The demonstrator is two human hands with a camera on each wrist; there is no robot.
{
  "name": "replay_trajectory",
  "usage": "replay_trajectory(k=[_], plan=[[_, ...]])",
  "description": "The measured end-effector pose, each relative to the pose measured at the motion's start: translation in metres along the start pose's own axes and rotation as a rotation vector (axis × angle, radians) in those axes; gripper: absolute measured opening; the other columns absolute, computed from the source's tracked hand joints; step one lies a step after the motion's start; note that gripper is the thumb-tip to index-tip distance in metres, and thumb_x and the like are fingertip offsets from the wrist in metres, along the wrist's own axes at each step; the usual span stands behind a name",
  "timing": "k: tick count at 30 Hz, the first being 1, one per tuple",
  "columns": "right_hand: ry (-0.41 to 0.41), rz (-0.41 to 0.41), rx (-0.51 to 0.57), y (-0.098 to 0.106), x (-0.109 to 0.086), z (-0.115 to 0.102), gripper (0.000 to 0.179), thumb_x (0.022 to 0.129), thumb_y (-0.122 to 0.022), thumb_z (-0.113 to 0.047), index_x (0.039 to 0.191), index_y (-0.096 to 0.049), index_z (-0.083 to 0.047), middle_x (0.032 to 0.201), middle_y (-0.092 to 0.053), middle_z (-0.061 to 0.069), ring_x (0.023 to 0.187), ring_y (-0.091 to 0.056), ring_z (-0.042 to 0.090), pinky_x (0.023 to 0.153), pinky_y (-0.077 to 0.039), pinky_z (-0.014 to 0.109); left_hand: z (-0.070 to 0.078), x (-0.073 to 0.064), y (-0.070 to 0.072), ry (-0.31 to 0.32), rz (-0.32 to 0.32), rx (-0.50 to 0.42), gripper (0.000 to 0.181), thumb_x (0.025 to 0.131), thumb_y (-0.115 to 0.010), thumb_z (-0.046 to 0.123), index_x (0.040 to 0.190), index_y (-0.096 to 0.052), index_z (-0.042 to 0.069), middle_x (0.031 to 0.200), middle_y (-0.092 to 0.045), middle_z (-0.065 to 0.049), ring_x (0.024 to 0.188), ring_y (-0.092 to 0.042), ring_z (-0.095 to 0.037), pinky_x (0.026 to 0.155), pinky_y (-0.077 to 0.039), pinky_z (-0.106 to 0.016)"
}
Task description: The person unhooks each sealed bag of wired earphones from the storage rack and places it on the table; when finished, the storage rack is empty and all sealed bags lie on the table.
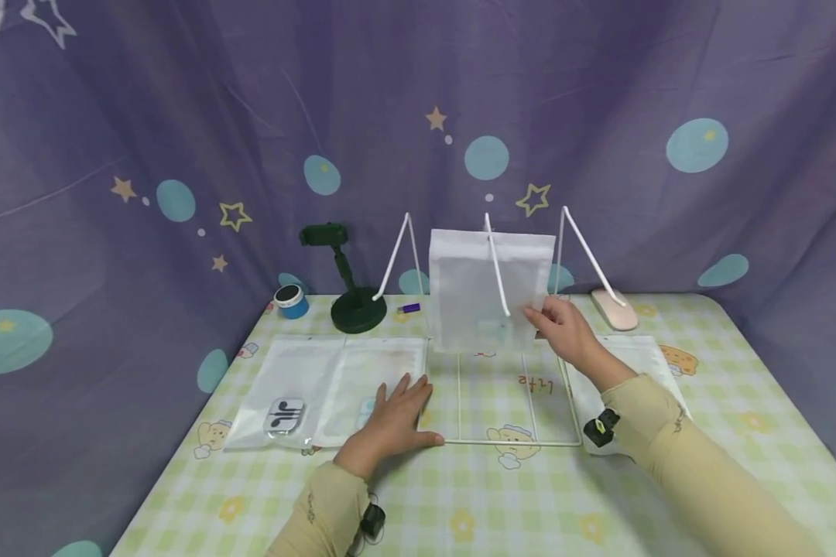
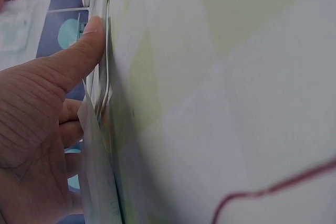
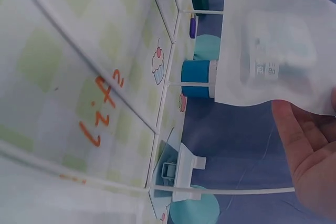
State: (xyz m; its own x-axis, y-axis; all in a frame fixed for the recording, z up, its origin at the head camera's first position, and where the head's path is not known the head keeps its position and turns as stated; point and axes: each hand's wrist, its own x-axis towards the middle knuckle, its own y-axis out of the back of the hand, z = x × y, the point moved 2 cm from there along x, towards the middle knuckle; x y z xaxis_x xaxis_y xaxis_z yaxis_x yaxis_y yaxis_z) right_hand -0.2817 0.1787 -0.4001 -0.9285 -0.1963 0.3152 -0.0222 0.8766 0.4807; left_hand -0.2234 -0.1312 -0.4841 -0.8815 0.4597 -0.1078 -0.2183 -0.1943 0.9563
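Observation:
A frosted white zip pouch (image 1: 463, 286) hangs upright at the middle arm of a white wire rack (image 1: 519, 442). My right hand (image 1: 567, 333) pinches the pouch's lower right edge between thumb and fingers. In the right wrist view, a pale boxy item (image 3: 283, 45) with a printed label shows through the pouch. My left hand (image 1: 393, 422) lies with fingers spread over a flat pouch (image 1: 383, 363), its thumb on the rack's front left corner. Beside that lies another pouch (image 1: 303, 371) with earphones in a clear case (image 1: 283, 416).
Behind the flat pouches are a blue jar (image 1: 292, 303), a dark green phone stand (image 1: 358, 309) and a purple USB stick (image 1: 410, 308). At the right, another white pouch (image 1: 644, 360) lies near a pink mouse (image 1: 615, 311). Two outer rack arms jut up and forward.

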Motion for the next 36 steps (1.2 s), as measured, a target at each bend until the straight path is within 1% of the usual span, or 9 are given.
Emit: replay_trajectory(k=[6, 11, 13, 16, 19, 23, 28, 31, 36], plan=[[0.015, -0.032, -0.004, 0.008, -0.021, 0.0, 0.022, 0.1, -0.057, -0.014, 0.095, -0.066, 0.005, 0.075, -0.062, 0.011, 0.071, -0.063, 0.022, 0.066, -0.055, 0.032, 0.0, 0.0, 0.001, -0.009, -0.002, 0.0, 0.094, 0.079, -0.072, 0.059, 0.15, -0.038, 0.008, 0.158, -0.028, -0.009, 0.146, -0.016, -0.037, 0.11, -0.009, -0.067], [-0.003, -0.092, 0.044, 0.016, -0.04, -0.006, 0.024, 0.101, -0.055, -0.015, 0.111, -0.067, 0.004, 0.084, -0.067, 0.009, 0.073, -0.061, 0.018, 0.07, -0.055, 0.033, -0.001, -0.001, 0.001, -0.018, -0.003, -0.008, 0.095, 0.08, -0.071, 0.06, 0.15, -0.037, 0.007, 0.158, -0.027, -0.009, 0.146, -0.015, -0.037, 0.11, -0.008, -0.068], [-0.02, -0.104, 0.054, 0.018, -0.049, -0.009, 0.024, 0.101, -0.055, -0.017, 0.11, -0.067, 0.003, 0.085, -0.067, 0.008, 0.074, -0.06, 0.017, 0.072, -0.055, 0.032, -0.002, -0.001, 0.001, -0.02, -0.002, -0.012, 0.095, 0.08, -0.071, 0.059, 0.15, -0.037, 0.006, 0.158, -0.027, -0.01, 0.146, -0.015, -0.037, 0.11, -0.008, -0.068], [-0.027, -0.107, 0.051, 0.021, -0.062, -0.015, 0.023, 0.101, -0.056, -0.018, 0.093, -0.066, 0.002, 0.075, -0.06, 0.005, 0.066, -0.054, 0.016, 0.073, -0.054, 0.032, -0.002, -0.001, 0.0, -0.017, -0.007, -0.018, 0.094, 0.08, -0.072, 0.058, 0.15, -0.037, 0.006, 0.158, -0.028, -0.01, 0.146, -0.015, -0.038, 0.11, -0.008, -0.068], [-0.009, -0.112, 0.061, 0.023, -0.075, -0.021, 0.021, 0.1, -0.056, -0.016, 0.092, -0.067, 0.0, 0.075, -0.061, 0.005, 0.067, -0.055, 0.014, 0.072, -0.055, 0.032, -0.002, 0.0, 0.0, -0.011, -0.01, -0.022, 0.094, 0.079, -0.072, 0.058, 0.15, -0.037, 0.006, 0.158, -0.028, -0.01, 0.146, -0.016, -0.038, 0.11, -0.008, -0.068], [0.039, -0.097, 0.072, 0.026, -0.09, -0.028, 0.017, 0.099, -0.057, -0.01, 0.103, -0.071, -0.002, 0.086, -0.068, 0.004, 0.072, -0.058, 0.01, 0.067, -0.053, 0.031, -0.002, 0.001, 0.0, -0.005, -0.017, -0.024, 0.094, 0.079, -0.072, 0.059, 0.15, -0.037, 0.007, 0.158, -0.027, -0.009, 0.146, -0.015, -0.037, 0.11, -0.007, -0.067], [0.093, -0.055, 0.074, 0.028, -0.105, -0.038, 0.015, 0.096, -0.058, -0.003, 0.102, -0.072, 0.0, 0.091, -0.071, -0.003, 0.073, -0.059, 0.006, 0.065, -0.051, 0.027, -0.003, 0.0, 0.0, -0.017, -0.011, -0.031, 0.094, 0.08, -0.071, 0.06, 0.15, -0.037, 0.007, 0.159, -0.027, -0.009, 0.147, -0.014, -0.037, 0.11, -0.007, -0.068], [0.114, -0.029, 0.086, 0.031, -0.113, -0.046, 0.015, 0.095, -0.059, 0.0, 0.103, -0.072, 0.002, 0.097, -0.072, -0.008, 0.081, -0.064, 0.006, 0.068, -0.052, 0.025, -0.003, 0.0, -0.001, -0.024, -0.004, -0.038, 0.094, 0.079, -0.071, 0.06, 0.15, -0.037, 0.007, 0.159, -0.027, -0.008, 0.147, -0.014, -0.036, 0.11, -0.007, -0.068], [0.163, 0.037, 0.152, 0.046, -0.126, -0.058, 0.022, 0.093, -0.057, 0.009, 0.103, -0.072, -0.002, 0.099, -0.071, -0.011, 0.083, -0.067, 0.005, 0.068, -0.054, 0.022, -0.003, 0.0, -0.001, -0.027, 0.001, -0.037, 0.095, 0.08, -0.071, 0.06, 0.151, -0.036, 0.007, 0.159, -0.026, -0.009, 0.147, -0.014, -0.036, 0.11, -0.007, -0.068]])
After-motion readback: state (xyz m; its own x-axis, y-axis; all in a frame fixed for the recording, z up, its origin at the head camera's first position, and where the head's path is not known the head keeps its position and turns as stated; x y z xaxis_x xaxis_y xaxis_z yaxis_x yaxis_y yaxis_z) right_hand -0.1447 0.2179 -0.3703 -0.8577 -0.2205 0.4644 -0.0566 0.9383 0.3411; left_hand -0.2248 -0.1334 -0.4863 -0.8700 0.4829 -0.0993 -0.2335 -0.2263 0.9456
